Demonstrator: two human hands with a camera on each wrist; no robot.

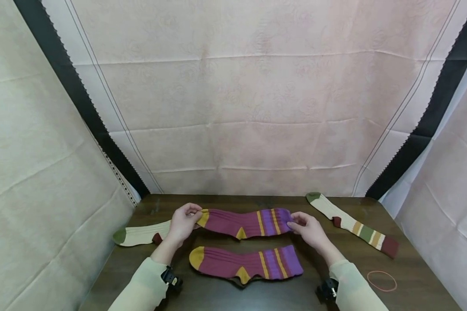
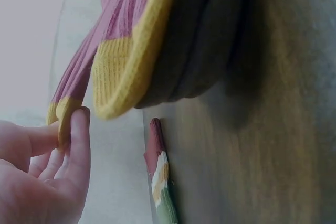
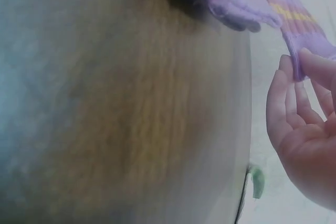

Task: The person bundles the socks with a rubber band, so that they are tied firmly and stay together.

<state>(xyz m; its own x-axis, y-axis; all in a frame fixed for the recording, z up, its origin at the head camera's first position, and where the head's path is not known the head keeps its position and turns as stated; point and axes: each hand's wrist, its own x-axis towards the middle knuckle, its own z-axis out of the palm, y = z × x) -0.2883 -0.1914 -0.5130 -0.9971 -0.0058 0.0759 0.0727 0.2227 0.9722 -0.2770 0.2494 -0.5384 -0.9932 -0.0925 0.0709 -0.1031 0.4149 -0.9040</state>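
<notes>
Between the two hands a maroon sock [image 1: 225, 221] with yellow toe and heel and a purple striped cuff is stretched above the table. My left hand [image 1: 184, 221] pinches its yellow toe, which the left wrist view shows between thumb and fingers [image 2: 79, 145]. At the other end my right hand [image 1: 306, 229] pinches the purple cuff [image 3: 310, 45]. A matching maroon sock [image 1: 225, 262] lies flat in front, toe to the left, nearer to me than the held one.
A cream sock with green toe [image 1: 140, 235] lies at left, partly behind the left hand. Another cream sock [image 1: 348, 221], with striped cuff, lies slanted at right. A pinkish rubber band [image 1: 381, 273] rests on the dark wooden table [image 1: 420, 276]. Pale fabric walls [image 1: 257, 108] surround it.
</notes>
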